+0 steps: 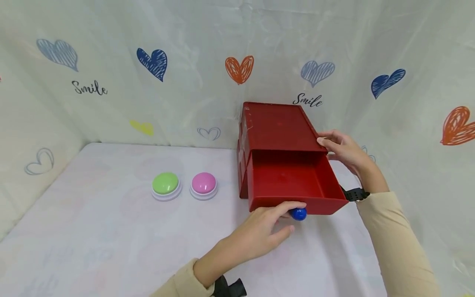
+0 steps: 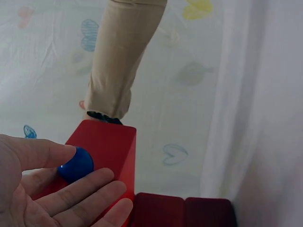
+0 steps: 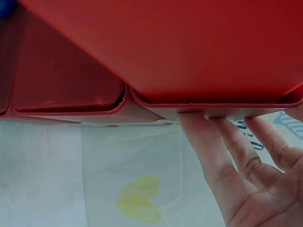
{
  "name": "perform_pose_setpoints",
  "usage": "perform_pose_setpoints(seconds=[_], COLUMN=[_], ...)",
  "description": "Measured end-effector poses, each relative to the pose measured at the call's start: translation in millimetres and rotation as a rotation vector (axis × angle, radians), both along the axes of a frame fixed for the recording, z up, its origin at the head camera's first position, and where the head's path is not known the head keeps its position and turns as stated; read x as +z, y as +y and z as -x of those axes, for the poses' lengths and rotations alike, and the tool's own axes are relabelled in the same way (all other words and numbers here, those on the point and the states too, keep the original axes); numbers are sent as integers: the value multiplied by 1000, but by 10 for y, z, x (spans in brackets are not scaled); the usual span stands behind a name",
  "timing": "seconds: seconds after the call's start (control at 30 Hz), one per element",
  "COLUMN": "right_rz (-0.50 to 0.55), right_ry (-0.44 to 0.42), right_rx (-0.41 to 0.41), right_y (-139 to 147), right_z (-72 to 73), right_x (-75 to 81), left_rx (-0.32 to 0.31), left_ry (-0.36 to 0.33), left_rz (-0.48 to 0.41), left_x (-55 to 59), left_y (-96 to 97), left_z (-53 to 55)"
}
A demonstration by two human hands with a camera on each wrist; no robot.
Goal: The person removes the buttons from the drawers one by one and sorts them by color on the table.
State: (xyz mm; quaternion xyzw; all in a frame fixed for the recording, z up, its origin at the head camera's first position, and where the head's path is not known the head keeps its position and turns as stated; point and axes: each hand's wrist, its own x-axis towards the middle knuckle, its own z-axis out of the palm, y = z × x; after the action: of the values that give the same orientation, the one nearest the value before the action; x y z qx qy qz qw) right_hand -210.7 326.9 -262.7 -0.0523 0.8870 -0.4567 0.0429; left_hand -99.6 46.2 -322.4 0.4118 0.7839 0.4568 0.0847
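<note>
A red drawer box stands on the white table with its top drawer pulled out, bare inside. My left hand is at the drawer's front and pinches the round blue knob. In the left wrist view, one digit lies over the knob, while the other fingers stretch past it. My right hand is at the right side of the box, by its upper edge. Nearly straight fingers press against the side wall in the right wrist view.
To the left of the box, a green push button and a pink push button sit on white bases. A pale curtain printed with hearts and "Smile" hangs behind the table. Lower red drawers lie below the open one.
</note>
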Motion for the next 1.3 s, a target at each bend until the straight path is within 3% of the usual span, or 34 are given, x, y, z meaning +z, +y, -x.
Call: perform_pose_setpoints(seconds=[0.6, 0.87, 1.0, 1.3], right_rz=[-6, -7, -3, -3], right_ry=[-35, -26, -20, -33], right_rx=[-31, -30, -20, -27], right_y=[-19, -21, -16, -12], right_z=[-26, -9, -8, -13], right_x=[15, 10, 9, 7], left_rx=[47, 117, 130, 154], left_ry=[9, 39, 67, 56], left_rz=[-36, -57, -68, -84], left_x=[-16, -2, 15, 22], left_y=[97, 154, 169, 185], left_z=[139, 138, 131, 169])
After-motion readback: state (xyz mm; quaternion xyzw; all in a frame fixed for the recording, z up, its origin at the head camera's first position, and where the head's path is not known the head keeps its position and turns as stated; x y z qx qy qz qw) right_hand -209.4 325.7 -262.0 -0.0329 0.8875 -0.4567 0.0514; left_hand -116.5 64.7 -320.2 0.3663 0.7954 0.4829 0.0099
